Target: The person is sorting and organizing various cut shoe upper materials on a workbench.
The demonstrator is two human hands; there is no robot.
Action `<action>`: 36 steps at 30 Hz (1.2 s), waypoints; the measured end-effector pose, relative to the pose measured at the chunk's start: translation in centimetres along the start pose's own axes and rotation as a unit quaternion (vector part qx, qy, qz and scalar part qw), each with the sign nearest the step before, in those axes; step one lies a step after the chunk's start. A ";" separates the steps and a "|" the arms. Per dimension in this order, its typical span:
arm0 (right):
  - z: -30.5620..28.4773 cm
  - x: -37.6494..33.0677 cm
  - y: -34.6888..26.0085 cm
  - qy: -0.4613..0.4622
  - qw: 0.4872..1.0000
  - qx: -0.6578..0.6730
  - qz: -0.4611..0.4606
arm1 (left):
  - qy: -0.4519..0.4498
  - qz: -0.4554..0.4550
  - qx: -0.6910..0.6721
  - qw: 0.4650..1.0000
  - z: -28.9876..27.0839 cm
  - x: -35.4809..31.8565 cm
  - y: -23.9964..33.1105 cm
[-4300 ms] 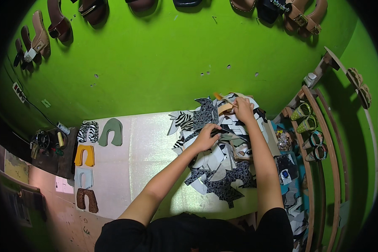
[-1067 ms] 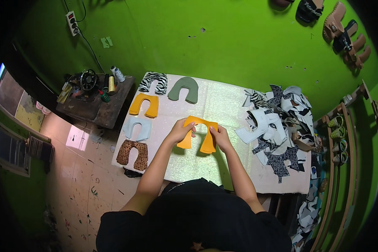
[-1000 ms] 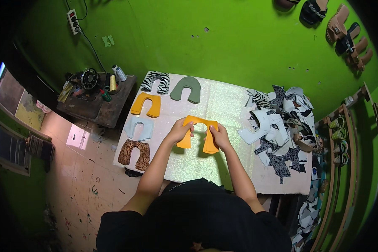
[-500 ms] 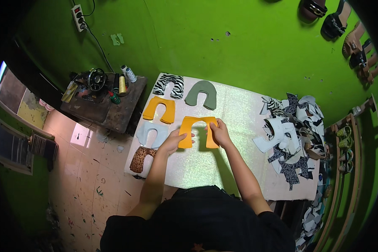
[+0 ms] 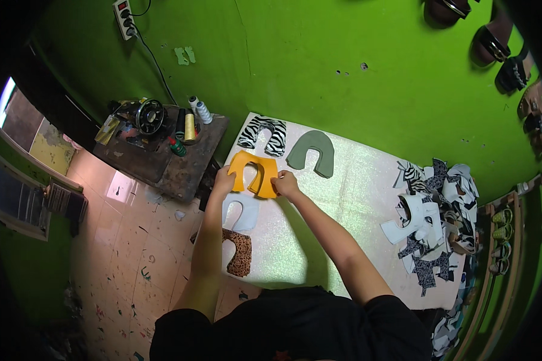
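Note:
Both of my hands grip a yellow-orange arch-shaped cut piece [image 5: 244, 160] by its two legs, above the left part of the table. My left hand [image 5: 224, 180] pinches the left leg; my right hand [image 5: 286, 183] has its fingers closed on the right leg. Under it lies the matching yellow stack, mostly hidden, so I cannot tell whether they touch. Just beyond are zebra-print arch pieces [image 5: 276, 139] and a grey-green arch stack [image 5: 312, 142]. Nearer me lie a pale white-blue arch piece [image 5: 250, 213] and a brown leopard-print one [image 5: 241, 257], partly covered by my left forearm.
The glittery pale table [image 5: 343, 234] carries a heap of white, zebra and dark-patterned scraps [image 5: 430, 216] on its right. An old sewing machine [image 5: 147, 115] with thread spools [image 5: 190, 127] stands on a dark bench at left. Sandals [image 5: 501, 231] sit on a wooden rack at right.
My hands have carried the yellow piece leftward from the middle of the table to over the yellow stack. The view has shifted slightly.

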State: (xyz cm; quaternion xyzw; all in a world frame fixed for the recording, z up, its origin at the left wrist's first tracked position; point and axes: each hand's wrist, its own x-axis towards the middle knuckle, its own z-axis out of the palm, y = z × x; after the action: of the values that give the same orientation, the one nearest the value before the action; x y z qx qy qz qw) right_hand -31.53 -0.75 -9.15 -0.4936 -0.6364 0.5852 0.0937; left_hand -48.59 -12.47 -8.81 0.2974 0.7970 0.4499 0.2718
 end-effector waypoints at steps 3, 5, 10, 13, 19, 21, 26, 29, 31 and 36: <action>0.7 2.3 1.5 0.058 0.994 -0.069 -0.068 | 0.059 0.050 0.030 0.997 0.8 2.4 -0.5; 1.1 3.1 2.6 0.097 0.991 -0.045 -0.074 | 0.064 0.059 0.049 0.995 1.4 3.2 -0.4; 2.5 2.3 2.0 0.049 0.993 0.099 -0.048 | 0.086 0.047 0.085 0.992 1.2 3.7 -2.0; 3.1 2.5 3.3 0.101 0.984 -0.007 -0.147 | 0.108 0.046 0.116 0.986 1.5 3.4 -1.8; 3.1 1.3 4.4 0.167 0.951 -0.090 -0.245 | 0.125 0.025 0.251 0.960 2.5 0.3 2.0; 2.3 -0.1 4.5 0.144 0.959 -0.070 -0.234 | 0.162 0.041 0.263 0.950 3.3 -1.1 2.4; -2.1 -3.9 6.3 0.105 0.966 -0.029 -0.234 | 0.101 0.149 0.228 0.957 8.3 -4.7 2.3; -6.3 -6.4 9.0 0.151 0.967 0.000 -0.205 | 0.010 0.211 0.175 0.962 13.0 -8.2 4.3; -9.3 -7.9 11.3 0.197 0.963 0.067 -0.171 | -0.053 0.234 0.174 0.955 16.3 -11.0 5.8; -16.3 -12.0 17.3 0.317 0.931 0.139 -0.117 | -0.181 0.277 0.145 0.932 22.5 -17.2 9.2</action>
State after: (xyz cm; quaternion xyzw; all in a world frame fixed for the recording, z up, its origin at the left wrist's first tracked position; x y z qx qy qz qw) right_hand -5.26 -1.97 -13.26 -0.5572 -0.5392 0.4657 0.4264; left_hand -19.09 -8.44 -7.96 0.6190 0.6769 0.3252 0.2299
